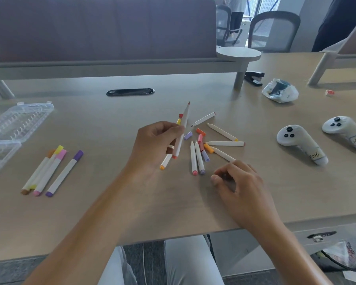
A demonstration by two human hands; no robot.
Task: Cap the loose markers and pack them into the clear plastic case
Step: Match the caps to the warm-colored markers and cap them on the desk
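Left hand (156, 140) raised above the table (111, 212), fingers curled round an uncapped red marker (182, 130) that pointed up and away, red tip topmost. Right hand (240, 182) low on the table, fingers curled inward, thumb meeting fingertips; whether anything small was pinched there, impossible to tell. Between and just beyond both hands, a scatter of uncapped white markers (224, 143) and loose caps (200, 132) in orange, red, purple and yellow. Well left of the left hand, four capped markers (49, 171) lying side by side. Farther left still, the clear plastic case (14, 124), open. Well right of the right hand, two white controllers (300, 144).
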